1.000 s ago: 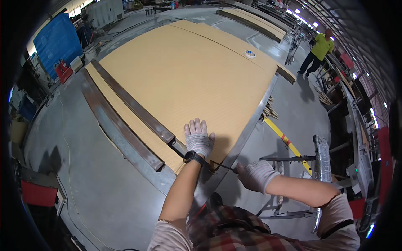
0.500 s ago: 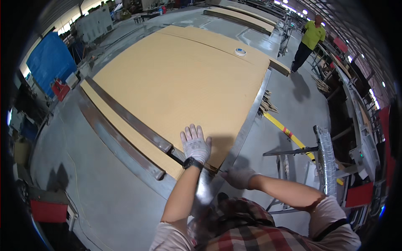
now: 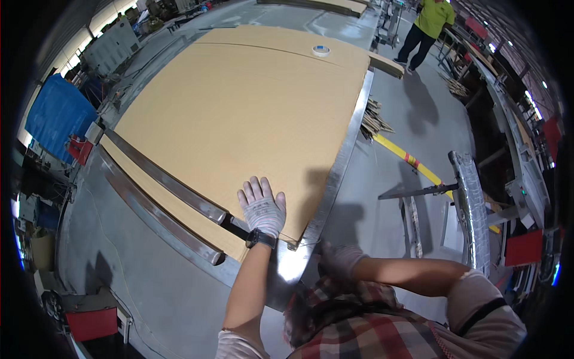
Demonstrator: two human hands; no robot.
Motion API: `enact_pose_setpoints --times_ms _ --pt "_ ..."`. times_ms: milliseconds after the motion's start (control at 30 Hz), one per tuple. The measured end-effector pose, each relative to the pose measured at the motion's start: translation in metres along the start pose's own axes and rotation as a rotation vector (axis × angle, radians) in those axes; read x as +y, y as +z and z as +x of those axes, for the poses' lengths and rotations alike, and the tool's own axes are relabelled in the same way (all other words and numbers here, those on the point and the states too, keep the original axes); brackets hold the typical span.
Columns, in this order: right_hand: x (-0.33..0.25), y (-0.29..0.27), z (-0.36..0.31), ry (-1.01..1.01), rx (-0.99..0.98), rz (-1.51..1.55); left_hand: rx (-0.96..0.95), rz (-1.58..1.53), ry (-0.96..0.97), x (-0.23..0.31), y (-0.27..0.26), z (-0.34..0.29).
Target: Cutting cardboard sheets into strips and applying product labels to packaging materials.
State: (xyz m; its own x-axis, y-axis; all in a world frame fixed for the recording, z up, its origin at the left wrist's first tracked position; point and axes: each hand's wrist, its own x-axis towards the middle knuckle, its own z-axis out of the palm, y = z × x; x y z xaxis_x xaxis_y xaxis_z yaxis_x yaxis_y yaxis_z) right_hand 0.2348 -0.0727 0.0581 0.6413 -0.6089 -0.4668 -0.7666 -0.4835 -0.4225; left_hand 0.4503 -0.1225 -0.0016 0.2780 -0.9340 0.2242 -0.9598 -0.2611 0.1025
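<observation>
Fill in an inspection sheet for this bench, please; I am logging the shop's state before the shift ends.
Surface: metal table, mostly covered by the sheet.
Job's things: large tan cardboard sheet lying flat; long metal bar lying across its near-left part.
Clutter: roll of tape on the sheet's far end; bundle of sticks on the floor past the table's right edge.
Grips: left hand, gloved, flat on the sheet with fingers spread; right hand, gloved, at the table's near edge, what it holds unclear.
Cables: nothing seen.
Surroundings: another person standing far right; yellow floor stripe; blue panel at left.
</observation>
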Motion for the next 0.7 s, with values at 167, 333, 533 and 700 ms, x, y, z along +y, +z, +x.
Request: enact_pose_setpoints --times_ms 167,333,533,700 --pt "0.002 0.008 0.050 0.079 -0.123 0.022 0.059 0.042 0.029 0.007 -0.002 0.008" --pt "0.023 0.011 -0.001 0.110 -0.137 0.045 0.025 0.094 0.024 0.035 0.001 -0.022" --pt "0.031 0.005 0.013 0.054 -0.105 0.110 0.009 0.092 0.050 0.044 -0.001 -0.008" --pt "0.047 0.009 -0.028 0.092 -0.171 0.193 -0.038 0.104 0.039 0.051 -0.008 -0.022"
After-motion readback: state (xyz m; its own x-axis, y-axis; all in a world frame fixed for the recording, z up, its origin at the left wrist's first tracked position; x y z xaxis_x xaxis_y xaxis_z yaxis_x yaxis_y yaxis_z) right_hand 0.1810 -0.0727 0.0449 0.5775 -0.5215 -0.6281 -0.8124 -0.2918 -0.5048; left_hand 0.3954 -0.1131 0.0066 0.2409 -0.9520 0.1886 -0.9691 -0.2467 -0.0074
